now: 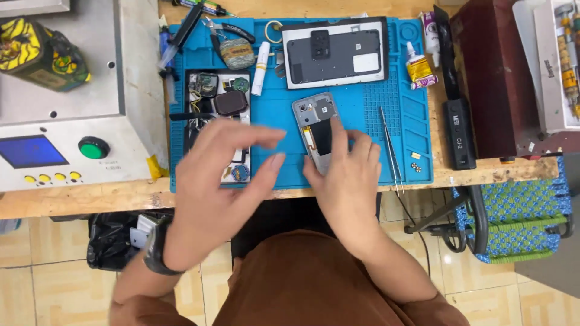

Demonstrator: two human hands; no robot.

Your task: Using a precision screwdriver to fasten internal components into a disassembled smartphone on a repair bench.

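Right hand [345, 175] rests fingers-down on the opened phone frame [317, 130], mid blue mat [362, 108], pinning it rather than gripping it. Left hand [220, 175] hovers open, fingers spread, blurred, above the tray of small parts [219, 102]. Risk, imo: a careless sweep w/ the left hand could knock loose parts off the mat edge; pressing on the frame could strain its orange flex. Tweezers [391, 148] lie just right of the hand, tip could snag. Frame's lower half hidden under fingers; can't tell what's beneath the left palm.
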